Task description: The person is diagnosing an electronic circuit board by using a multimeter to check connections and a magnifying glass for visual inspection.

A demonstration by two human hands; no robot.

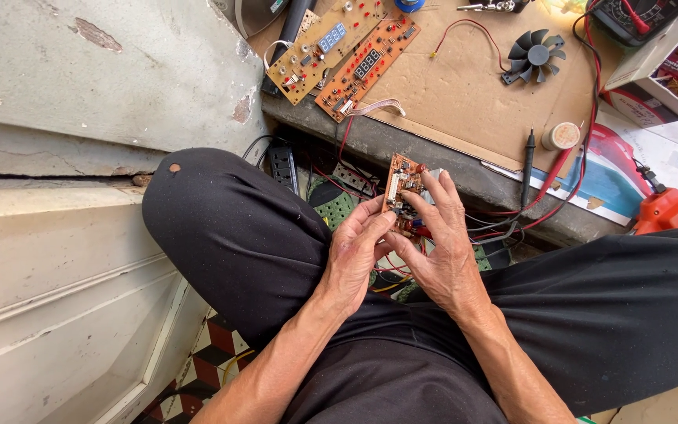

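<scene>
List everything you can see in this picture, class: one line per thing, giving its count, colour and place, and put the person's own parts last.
small circuit board: 1, orange-brown, held up between both hands above the lap
long circuit boards: 2, tan and orange, with digit displays, side by side on the cardboard
cardboard sheet: 1, brown, covering the bench top
fan: 1, black, on the cardboard, right of the boards
solder reel: 1, pale, near the bench edge
probe: 1, black, beside the reel
power tool: 1, orange, far right
power strip: 1, black, under the bench
trousers: 1 pair, black
left hand: 1, gripping the board's lower left
right hand: 1, fingers on the board's right side
</scene>
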